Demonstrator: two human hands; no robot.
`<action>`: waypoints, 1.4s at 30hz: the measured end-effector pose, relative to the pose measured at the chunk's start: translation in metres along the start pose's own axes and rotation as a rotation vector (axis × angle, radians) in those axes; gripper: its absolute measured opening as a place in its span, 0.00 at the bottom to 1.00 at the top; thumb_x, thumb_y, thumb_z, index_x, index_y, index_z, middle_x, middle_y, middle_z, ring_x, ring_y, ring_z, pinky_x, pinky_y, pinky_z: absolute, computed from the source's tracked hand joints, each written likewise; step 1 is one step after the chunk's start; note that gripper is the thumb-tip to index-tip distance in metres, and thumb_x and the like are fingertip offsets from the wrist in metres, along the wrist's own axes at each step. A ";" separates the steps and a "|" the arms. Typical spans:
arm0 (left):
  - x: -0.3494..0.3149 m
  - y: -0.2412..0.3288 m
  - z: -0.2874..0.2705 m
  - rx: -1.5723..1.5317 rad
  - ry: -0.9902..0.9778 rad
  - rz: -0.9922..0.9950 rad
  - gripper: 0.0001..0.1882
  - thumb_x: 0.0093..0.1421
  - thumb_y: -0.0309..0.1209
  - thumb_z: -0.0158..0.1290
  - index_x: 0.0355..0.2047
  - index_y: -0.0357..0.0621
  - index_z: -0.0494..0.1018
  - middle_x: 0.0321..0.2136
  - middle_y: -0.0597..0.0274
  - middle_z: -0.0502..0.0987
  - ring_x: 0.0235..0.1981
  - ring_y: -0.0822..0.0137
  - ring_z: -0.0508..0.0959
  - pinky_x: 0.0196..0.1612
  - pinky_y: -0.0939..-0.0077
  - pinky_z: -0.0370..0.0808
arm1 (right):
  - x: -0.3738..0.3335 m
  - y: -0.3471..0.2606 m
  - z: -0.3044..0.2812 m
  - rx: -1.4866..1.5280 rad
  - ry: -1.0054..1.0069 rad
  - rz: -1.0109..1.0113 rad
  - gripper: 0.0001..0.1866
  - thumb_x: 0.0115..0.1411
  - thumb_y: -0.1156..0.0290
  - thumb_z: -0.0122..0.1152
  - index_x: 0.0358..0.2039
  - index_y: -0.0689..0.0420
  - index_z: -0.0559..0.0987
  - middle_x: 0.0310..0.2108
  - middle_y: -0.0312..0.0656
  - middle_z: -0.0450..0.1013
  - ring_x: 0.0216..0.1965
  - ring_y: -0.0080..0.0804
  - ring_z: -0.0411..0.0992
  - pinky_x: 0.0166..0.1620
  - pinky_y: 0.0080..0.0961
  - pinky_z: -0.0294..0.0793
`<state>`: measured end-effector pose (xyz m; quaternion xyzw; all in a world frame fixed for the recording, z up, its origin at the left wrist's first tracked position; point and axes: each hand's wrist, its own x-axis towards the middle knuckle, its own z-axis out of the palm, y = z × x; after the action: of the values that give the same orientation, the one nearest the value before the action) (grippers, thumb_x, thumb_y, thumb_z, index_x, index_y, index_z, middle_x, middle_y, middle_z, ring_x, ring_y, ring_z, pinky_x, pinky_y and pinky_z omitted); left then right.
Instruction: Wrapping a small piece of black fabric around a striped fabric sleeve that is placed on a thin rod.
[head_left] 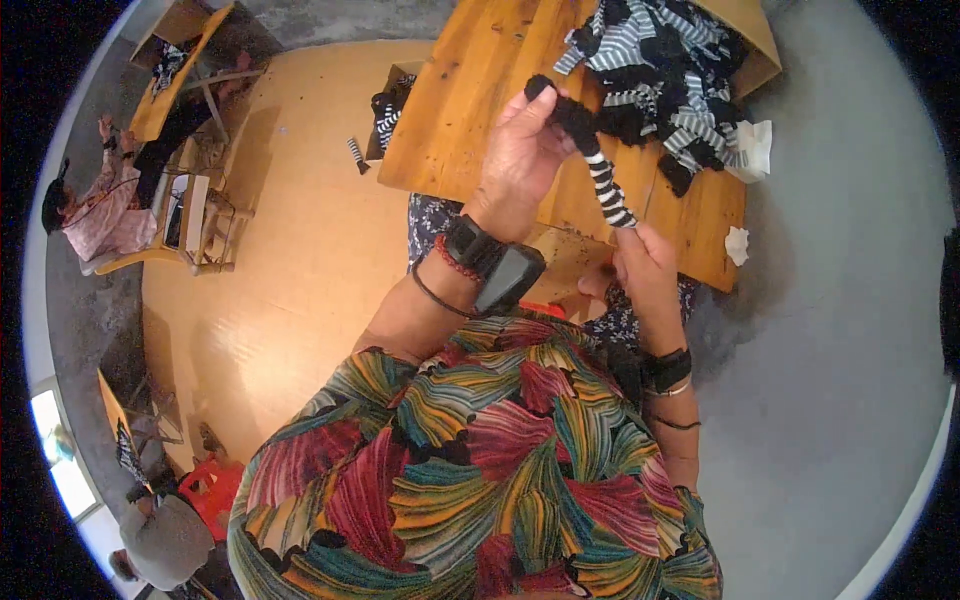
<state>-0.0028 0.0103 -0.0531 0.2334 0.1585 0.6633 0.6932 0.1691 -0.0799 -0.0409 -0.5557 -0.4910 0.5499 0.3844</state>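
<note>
Stretched between my hands above the wooden table is a narrow knit piece (pixel 607 187), fuzzy black at its upper end and striped black and white at its lower end. Whether it is a sock or a glove I cannot tell. My left hand (pixel 525 145) grips the black end, thumb on top. At the lower tip of the striped part, my right hand (pixel 648 262) pinches the cloth between thumb and fingers. A loose heap of black and grey-striped knit pieces (pixel 680 85) lies just beyond, on the right of the table.
The wooden table (pixel 455 110) has a cardboard box (pixel 755 45) at its far right. White paper (pixel 755 150) lies by the heap, a white scrap (pixel 737 245) nearer me. Left stands a floor box (pixel 375 140) beside a dropped striped piece (pixel 357 155). Other people (pixel 115 210) sit at tables.
</note>
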 end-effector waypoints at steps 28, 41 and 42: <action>-0.015 -0.015 0.009 -0.255 -0.037 0.036 0.09 0.53 0.27 0.49 0.36 0.40 0.67 0.37 0.44 0.71 0.39 0.51 0.73 0.45 0.58 0.70 | 0.004 0.004 0.025 0.519 -0.019 0.052 0.12 0.60 0.62 0.45 0.24 0.56 0.69 0.11 0.26 0.56 0.10 0.13 0.51 0.14 0.12 0.49; -0.011 0.077 0.014 0.849 -0.260 -0.010 0.18 0.49 0.36 0.52 0.38 0.38 0.71 0.36 0.63 0.74 0.38 0.73 0.70 0.42 0.80 0.65 | 0.001 0.015 0.003 0.151 -0.073 -0.117 0.10 0.59 0.67 0.46 0.22 0.56 0.67 0.13 0.25 0.56 0.13 0.11 0.52 0.15 0.10 0.51; -0.012 0.080 0.021 0.850 -0.254 -0.009 0.18 0.49 0.36 0.52 0.38 0.38 0.71 0.36 0.63 0.74 0.38 0.73 0.70 0.42 0.80 0.65 | 0.000 0.012 0.003 0.115 -0.082 -0.125 0.10 0.59 0.67 0.46 0.22 0.56 0.67 0.13 0.25 0.56 0.13 0.11 0.53 0.15 0.10 0.52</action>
<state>-0.0600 -0.0031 0.0061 0.5766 0.3320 0.5021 0.5525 0.1672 -0.0829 -0.0527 -0.4779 -0.5077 0.5745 0.4287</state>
